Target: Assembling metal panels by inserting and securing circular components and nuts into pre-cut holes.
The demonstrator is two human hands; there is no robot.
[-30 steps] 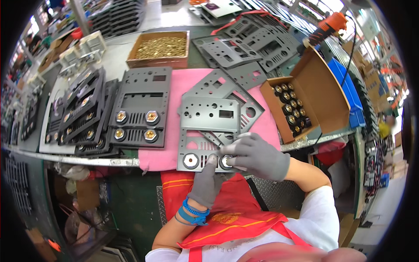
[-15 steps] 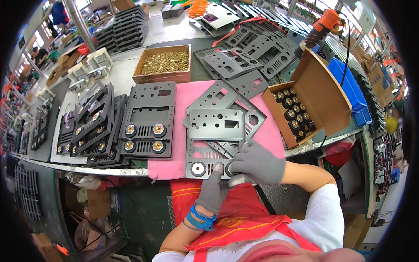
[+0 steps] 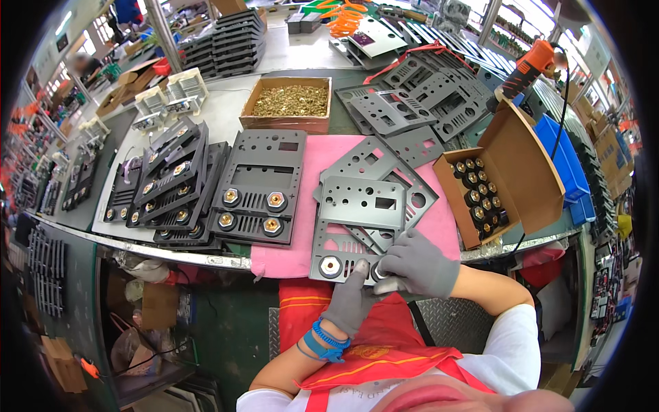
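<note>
A grey metal panel (image 3: 362,194) with round holes and slots lies on top of a few crossed panels. Its near edge sticks out over the table edge. A black socket with a hexagonal brass-centred nut (image 3: 330,266) sits in its near left hole. My left hand (image 3: 348,302), in a grey glove, holds that near edge, thumb on top and the other fingers hidden below. Bent around a second black socket (image 3: 375,270) at the near right hole are the gloved fingers of my right hand (image 3: 420,264). My fingers partly cover this socket.
A pink mat (image 3: 285,257) lies under the panels. Left are panels fitted with sockets (image 3: 259,182). Beyond stands a box of small brass parts (image 3: 288,101). An open cardboard box (image 3: 453,185) of sockets is at right, near an orange power tool (image 3: 528,69) and blue bins (image 3: 563,161).
The view has shifted, so the whole scene sits further right. Both hands stay at the panel's near edge, and my right fingers remain around the right socket.
</note>
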